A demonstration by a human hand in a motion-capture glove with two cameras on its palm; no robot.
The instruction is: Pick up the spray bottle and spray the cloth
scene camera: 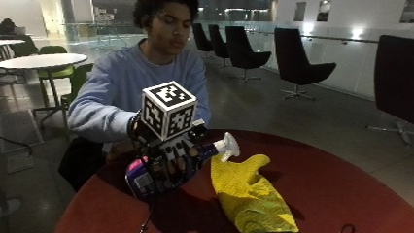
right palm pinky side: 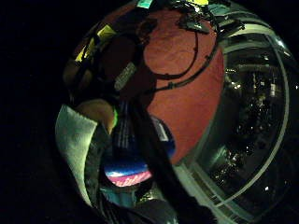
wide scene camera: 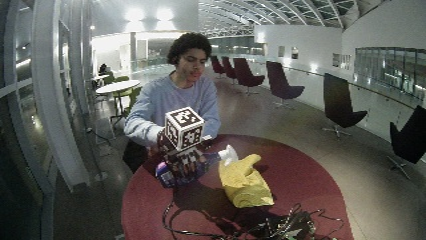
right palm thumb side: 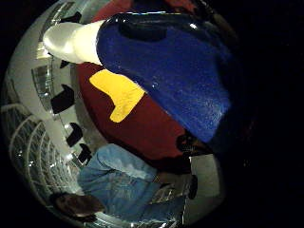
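with the right hand [scene camera: 169, 160] curled around the blue spray bottle [scene camera: 184, 162], lifted just left of the yellow cloth [scene camera: 249, 194], i'd aim the white nozzle [scene camera: 228, 145] down at it before squeezing.

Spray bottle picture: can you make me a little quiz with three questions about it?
1. True or false: the spray bottle stands upright on the red table.
2. What colour is the cloth? A green, B yellow, C white.
3. Fill in: the bottle's white nozzle points toward the ____.

Key:
1. False. The gloved right hand holds it lifted and tilted, fingers curled round its blue body.
2. B.
3. Cloth, which lies crumpled on the table beside the bottle.
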